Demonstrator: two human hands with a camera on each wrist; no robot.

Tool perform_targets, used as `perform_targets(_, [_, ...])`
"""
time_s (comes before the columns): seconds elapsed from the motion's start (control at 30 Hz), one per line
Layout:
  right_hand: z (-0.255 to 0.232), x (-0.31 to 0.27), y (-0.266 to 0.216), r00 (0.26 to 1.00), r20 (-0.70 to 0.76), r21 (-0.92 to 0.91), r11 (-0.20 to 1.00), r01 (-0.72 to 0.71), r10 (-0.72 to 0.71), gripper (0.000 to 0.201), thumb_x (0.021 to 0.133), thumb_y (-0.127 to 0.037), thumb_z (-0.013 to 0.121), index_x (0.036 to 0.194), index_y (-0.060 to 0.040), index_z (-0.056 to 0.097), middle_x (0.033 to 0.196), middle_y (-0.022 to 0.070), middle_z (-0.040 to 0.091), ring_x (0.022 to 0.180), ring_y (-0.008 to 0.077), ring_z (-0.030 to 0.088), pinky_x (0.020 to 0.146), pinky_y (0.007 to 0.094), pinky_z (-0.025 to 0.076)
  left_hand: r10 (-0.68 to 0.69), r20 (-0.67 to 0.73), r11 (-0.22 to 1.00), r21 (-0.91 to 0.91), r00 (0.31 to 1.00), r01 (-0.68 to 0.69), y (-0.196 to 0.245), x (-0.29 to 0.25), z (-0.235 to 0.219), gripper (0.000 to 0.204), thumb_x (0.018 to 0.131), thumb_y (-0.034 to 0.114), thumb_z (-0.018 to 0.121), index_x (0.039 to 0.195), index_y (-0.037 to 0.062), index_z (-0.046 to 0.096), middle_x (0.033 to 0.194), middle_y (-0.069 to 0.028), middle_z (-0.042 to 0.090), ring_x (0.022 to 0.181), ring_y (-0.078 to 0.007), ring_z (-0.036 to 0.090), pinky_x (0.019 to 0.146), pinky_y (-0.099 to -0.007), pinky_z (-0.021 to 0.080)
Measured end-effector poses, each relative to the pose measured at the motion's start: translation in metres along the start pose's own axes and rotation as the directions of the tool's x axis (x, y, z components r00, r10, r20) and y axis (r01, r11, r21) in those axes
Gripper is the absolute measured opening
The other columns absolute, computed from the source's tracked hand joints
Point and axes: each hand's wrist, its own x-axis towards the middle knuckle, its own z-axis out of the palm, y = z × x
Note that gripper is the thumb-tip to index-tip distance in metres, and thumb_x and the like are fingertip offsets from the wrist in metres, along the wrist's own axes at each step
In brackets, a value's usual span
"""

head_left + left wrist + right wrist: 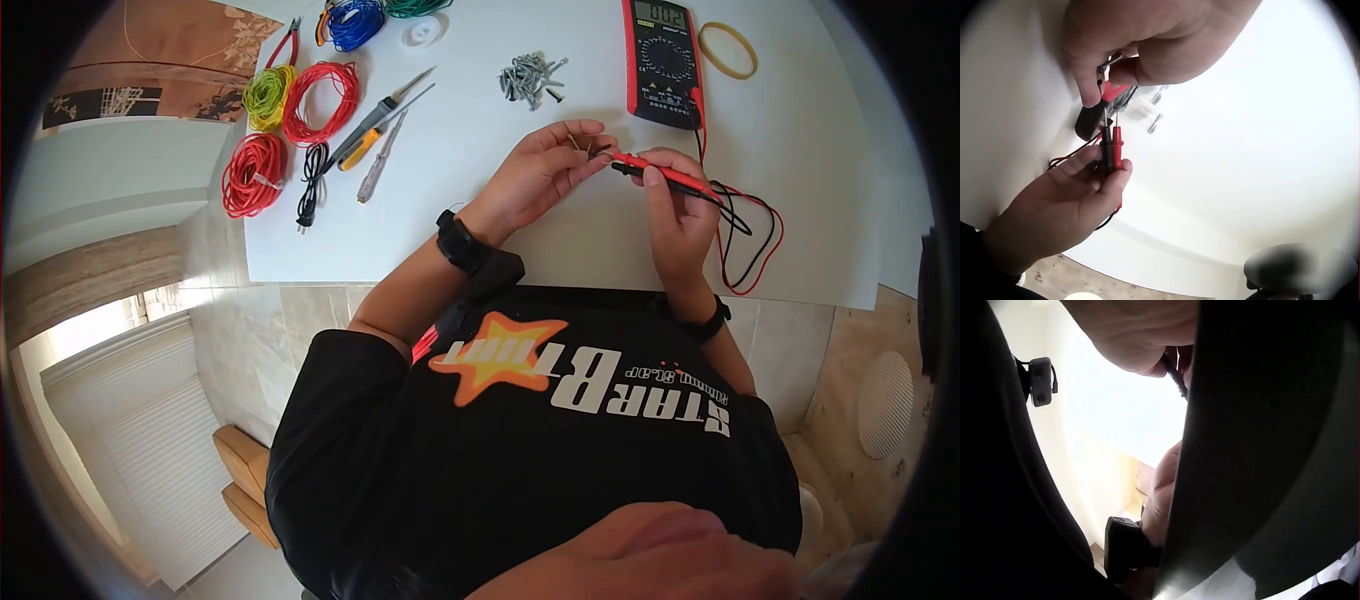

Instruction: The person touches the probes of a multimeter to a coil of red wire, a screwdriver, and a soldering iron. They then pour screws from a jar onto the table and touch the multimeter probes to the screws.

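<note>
My left hand pinches a small dark piece with thin metal parts between thumb and fingers; I cannot tell its kind, as the fingers hide most of it. From the right, my right hand grips two multimeter probes side by side, a red probe and a black probe. Their bare metal tips point at the left hand's fingertips, close to the small piece. Just beyond the hands lies the red and black digital multimeter, its display lit.
A pile of screws lies beyond the left hand. To the left are a soldering iron, a screwdriver, coils of red wire and pliers. A roll of yellowish tape lies right of the meter. Probe leads loop on the white table.
</note>
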Motion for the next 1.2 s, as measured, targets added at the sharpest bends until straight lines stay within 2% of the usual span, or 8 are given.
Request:
perform_targets(0.17, [-0.0014, 0.0002, 0.0035, 0.998, -0.003, -0.106, 0.992, 0.069, -0.070, 0.018, 0.094, -0.001, 0.057, 0.111, 0.0035, 0.057, 0.108, 0.0094, 0.059, 0.095, 0.0140, 0.060, 0.086, 0.0270, 0.049, 0.024, 0.003, 0.998, 0.064, 1.000, -0.024, -0.0039, 0.0000, 0.0004, 0.034, 0.091, -0.006, 0.047, 0.125, -0.0021, 0.050, 0.123, -0.0156, 0.056, 0.118, -0.0201, 0.056, 0.107, -0.0308, 0.044])
perform_targets(0.37, [0.0001, 0.0005, 0.0006, 0.998, 0.001, -0.117, 0.991, 0.057, -0.057, 0.019, 0.093, 0.000, 0.057, 0.112, 0.0042, 0.058, 0.110, 0.0102, 0.059, 0.099, 0.0147, 0.060, 0.089, 0.0275, 0.049, 0.079, 0.048, 0.996, 0.047, 0.996, -0.081, -0.0096, -0.0024, 0.0019, 0.036, 0.093, -0.003, 0.046, 0.129, -0.0012, 0.048, 0.117, -0.0087, 0.056, 0.112, -0.0162, 0.057, 0.106, -0.0316, 0.044])
perform_targets(0.57, [0.0029, -0.0012, -0.0034, 1.000, 0.011, -0.106, 0.994, -0.014, 0.015, 0.020, 0.093, 0.000, 0.058, 0.112, 0.0045, 0.058, 0.111, 0.0107, 0.060, 0.101, 0.0148, 0.059, 0.090, 0.0277, 0.049, 0.057, 0.019, 0.998, 0.038, 0.998, -0.058, -0.0083, -0.0040, 0.0046, 0.037, 0.095, 0.002, 0.043, 0.132, -0.0023, 0.046, 0.120, -0.0095, 0.056, 0.115, -0.0165, 0.055, 0.104, -0.0311, 0.045])
perform_targets(0.8, [0.0019, -0.0002, 0.0000, 1.000, 0.008, -0.151, 0.988, 0.023, -0.022, 0.019, 0.093, 0.000, 0.058, 0.111, 0.0046, 0.058, 0.111, 0.0113, 0.060, 0.102, 0.0158, 0.058, 0.092, 0.0295, 0.048, 0.065, 0.055, 0.997, 0.034, 0.996, -0.067, -0.0082, -0.0033, 0.0066, 0.039, 0.096, 0.002, 0.041, 0.134, -0.0020, 0.044, 0.128, -0.0128, 0.055, 0.119, -0.0178, 0.054, 0.105, -0.0313, 0.044])
perform_targets(1.0, [0.0014, -0.0003, 0.0061, 0.996, 0.007, -0.205, 0.974, 0.093, -0.094, 0.018, 0.093, 0.000, 0.057, 0.110, 0.0048, 0.058, 0.109, 0.0120, 0.060, 0.101, 0.0176, 0.059, 0.091, 0.0294, 0.047, 0.035, 0.066, 0.995, 0.086, 0.997, -0.040, -0.0106, -0.0033, 0.0050, 0.038, 0.097, 0.001, 0.041, 0.134, -0.0023, 0.045, 0.121, -0.0104, 0.058, 0.114, -0.0161, 0.057, 0.105, -0.0311, 0.045])
perform_targets(1.07, [0.0011, 0.0002, 0.0061, 0.991, 0.055, -0.314, 0.940, 0.130, -0.118, 0.018, 0.092, -0.002, 0.059, 0.109, 0.0040, 0.058, 0.108, 0.0133, 0.061, 0.099, 0.0192, 0.060, 0.089, 0.0297, 0.047, 0.032, 0.020, 0.994, 0.106, 0.999, -0.034, -0.0095, -0.0044, 0.0070, 0.036, 0.096, 0.001, 0.044, 0.132, -0.0021, 0.047, 0.117, -0.0090, 0.059, 0.111, -0.0147, 0.059, 0.103, -0.0307, 0.047])
perform_targets(1.2, [0.0026, 0.0014, 0.0035, 0.989, 0.093, -0.368, 0.919, 0.142, -0.115, 0.018, 0.092, -0.003, 0.060, 0.108, 0.0035, 0.059, 0.108, 0.0138, 0.061, 0.098, 0.0201, 0.060, 0.087, 0.0303, 0.047, 0.036, 0.015, 0.992, 0.119, 0.999, -0.037, -0.0094, -0.0051, 0.0055, 0.034, 0.096, 0.001, 0.046, 0.129, -0.0019, 0.050, 0.115, -0.0085, 0.060, 0.109, -0.0139, 0.059, 0.102, -0.0304, 0.048])
